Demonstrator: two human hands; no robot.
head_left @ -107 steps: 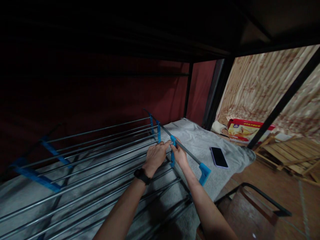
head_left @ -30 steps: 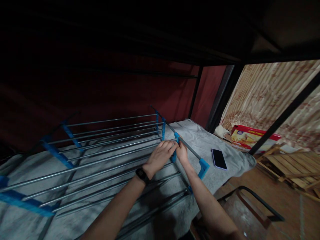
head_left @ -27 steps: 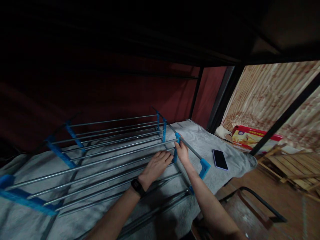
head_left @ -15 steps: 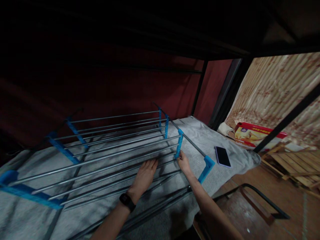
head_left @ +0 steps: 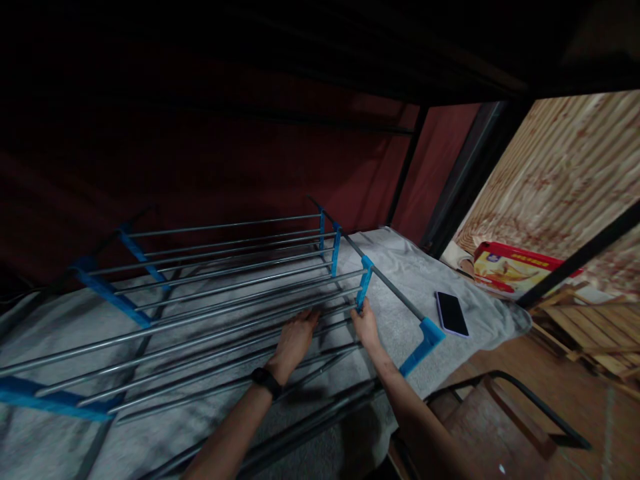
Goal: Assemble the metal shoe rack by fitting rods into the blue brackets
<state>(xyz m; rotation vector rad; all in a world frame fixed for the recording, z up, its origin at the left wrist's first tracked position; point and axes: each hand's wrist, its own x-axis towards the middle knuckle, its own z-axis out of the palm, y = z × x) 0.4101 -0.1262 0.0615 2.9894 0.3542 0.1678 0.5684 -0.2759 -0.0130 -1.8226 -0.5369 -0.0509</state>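
A drying rack (head_left: 225,331) of grey metal rods and blue plastic brackets lies across the grey blanket. My left hand (head_left: 296,339), a black band on its wrist, has its fingers closed over one of the lower rods near their right ends. The fingertips are partly hidden there. Just to the right, my right hand (head_left: 366,327) pinches the lower end of a blue bracket (head_left: 365,283), where a rod end meets it. Another blue bracket (head_left: 423,345) sits at the near right corner of the frame, apart from both hands.
A phone (head_left: 452,313) lies on the blanket (head_left: 400,267) to the right. Dark metal posts (head_left: 407,170) stand at the back and right. Beyond the edge are a red and yellow box (head_left: 515,270), wooden slats (head_left: 595,330) and a chair (head_left: 500,417).
The view has shifted slightly, so the rack's left end sits further left. Both hands stay at nearly the same places on the rack, the left a little closer to the rod.
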